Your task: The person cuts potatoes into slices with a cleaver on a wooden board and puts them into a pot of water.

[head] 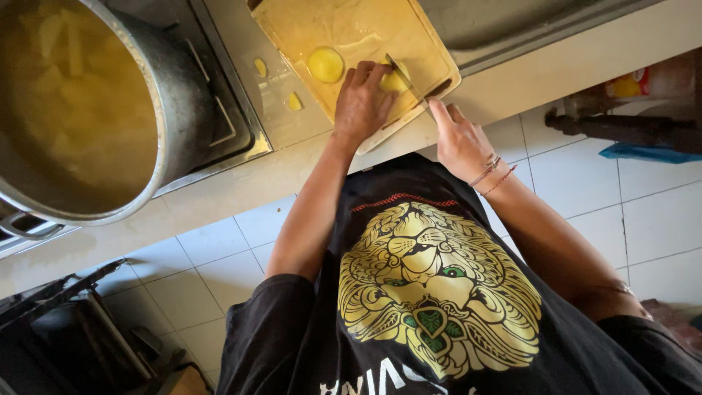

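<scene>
Potato (393,80) under left hand (360,102), knife (406,79) right

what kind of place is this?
Most likely a home kitchen. A large metal pot of yellowish broth with pale chunks sits on a stove. On the counter, the left hand steadies a potato on a cutting board while the right hand works a knife.

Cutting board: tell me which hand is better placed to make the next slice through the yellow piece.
Right. The right hand grips the knife, its blade already at the yellow piece. The left hand is busy pinning that piece to the cutting board.
</scene>
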